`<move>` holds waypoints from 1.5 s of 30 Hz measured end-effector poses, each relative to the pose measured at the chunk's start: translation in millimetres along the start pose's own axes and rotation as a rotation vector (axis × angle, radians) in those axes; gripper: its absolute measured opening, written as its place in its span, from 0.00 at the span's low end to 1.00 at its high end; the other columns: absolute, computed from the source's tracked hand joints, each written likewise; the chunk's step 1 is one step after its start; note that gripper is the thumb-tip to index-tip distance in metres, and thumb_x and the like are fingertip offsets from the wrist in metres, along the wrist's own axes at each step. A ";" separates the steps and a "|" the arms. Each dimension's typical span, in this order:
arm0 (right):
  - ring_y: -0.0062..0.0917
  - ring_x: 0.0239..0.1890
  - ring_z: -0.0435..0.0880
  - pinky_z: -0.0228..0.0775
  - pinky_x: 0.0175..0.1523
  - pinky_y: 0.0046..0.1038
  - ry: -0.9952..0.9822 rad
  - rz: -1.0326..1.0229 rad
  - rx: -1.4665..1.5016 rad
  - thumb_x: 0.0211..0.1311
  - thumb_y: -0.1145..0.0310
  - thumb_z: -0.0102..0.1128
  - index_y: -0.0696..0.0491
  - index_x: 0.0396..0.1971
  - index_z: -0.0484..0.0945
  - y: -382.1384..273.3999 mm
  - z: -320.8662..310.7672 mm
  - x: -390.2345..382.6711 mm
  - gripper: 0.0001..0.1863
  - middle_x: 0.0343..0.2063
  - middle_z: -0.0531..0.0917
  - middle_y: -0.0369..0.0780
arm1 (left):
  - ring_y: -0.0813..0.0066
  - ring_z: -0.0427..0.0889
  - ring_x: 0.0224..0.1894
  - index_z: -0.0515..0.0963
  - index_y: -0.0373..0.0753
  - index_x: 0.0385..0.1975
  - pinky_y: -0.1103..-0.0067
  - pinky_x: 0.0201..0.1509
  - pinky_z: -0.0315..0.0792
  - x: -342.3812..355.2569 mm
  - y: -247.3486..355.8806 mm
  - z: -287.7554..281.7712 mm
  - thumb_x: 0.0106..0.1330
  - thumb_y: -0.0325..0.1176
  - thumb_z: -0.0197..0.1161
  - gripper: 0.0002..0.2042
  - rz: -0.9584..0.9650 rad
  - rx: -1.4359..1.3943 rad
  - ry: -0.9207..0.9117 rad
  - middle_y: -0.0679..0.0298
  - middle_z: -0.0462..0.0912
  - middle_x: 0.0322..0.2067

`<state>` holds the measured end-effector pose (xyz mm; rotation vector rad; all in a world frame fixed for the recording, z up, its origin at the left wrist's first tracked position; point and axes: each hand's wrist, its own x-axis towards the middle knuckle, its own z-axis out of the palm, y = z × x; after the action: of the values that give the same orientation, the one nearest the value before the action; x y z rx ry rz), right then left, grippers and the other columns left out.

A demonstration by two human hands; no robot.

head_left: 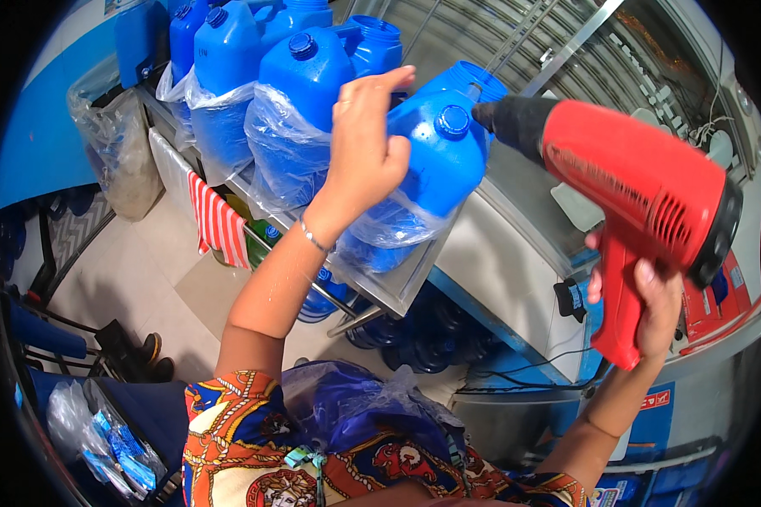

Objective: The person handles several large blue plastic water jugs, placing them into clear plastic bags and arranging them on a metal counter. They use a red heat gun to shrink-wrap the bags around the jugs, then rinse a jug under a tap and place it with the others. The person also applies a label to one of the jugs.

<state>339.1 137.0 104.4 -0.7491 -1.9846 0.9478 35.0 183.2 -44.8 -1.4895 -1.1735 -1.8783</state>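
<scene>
My right hand (658,313) grips the handle of a red heat gun (634,165) with a black nozzle. The nozzle points left, close beside the capped neck of a blue water jug (438,165). A ribbed blue cap (453,122) sits on that neck. My left hand (362,148) is raised at the jug's left side, fingers stretched and thumb apart, with nothing in it. Whether it touches the jug, I cannot tell. Clear plastic wrap (397,221) is bunched around the jug's lower part.
More blue jugs (300,80) in clear plastic line the metal counter (402,279) to the left. A red-and-white striped cloth (216,221) hangs from its edge. Large blue bottles (423,346) stand below. A black cable (524,384) runs at the right.
</scene>
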 end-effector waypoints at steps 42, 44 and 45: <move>0.31 0.43 0.83 0.75 0.52 0.32 0.013 -0.022 -0.479 0.50 0.66 0.70 0.59 0.55 0.73 359.6 -205.3 -73.3 0.30 0.46 0.82 0.44 | 0.59 0.77 0.40 0.79 0.32 0.27 0.71 0.48 0.70 -126.6 122.7 142.0 0.44 0.21 0.52 0.11 -0.241 -0.144 -0.211 0.54 0.82 0.34; 0.27 0.51 0.80 0.70 0.59 0.30 0.119 0.261 -0.126 0.46 0.77 0.66 0.58 0.59 0.72 401.8 -222.8 -119.4 0.34 0.49 0.82 0.44 | 0.60 0.78 0.38 0.79 0.32 0.28 0.72 0.46 0.70 -138.7 129.0 163.6 0.46 0.20 0.51 0.11 -0.326 -0.200 -0.372 0.54 0.82 0.34; 0.30 0.54 0.80 0.70 0.59 0.31 0.196 0.322 -0.073 0.45 0.76 0.69 0.58 0.59 0.71 423.8 -227.7 -138.0 0.35 0.50 0.81 0.46 | 0.60 0.78 0.38 0.79 0.32 0.29 0.73 0.46 0.71 -144.5 133.2 175.1 0.46 0.19 0.51 0.11 -0.367 -0.212 -0.462 0.55 0.82 0.34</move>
<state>672.0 342.8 -207.6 -1.1825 -1.7659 0.9466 278.1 239.4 -128.9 -2.0149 -1.5838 -2.0007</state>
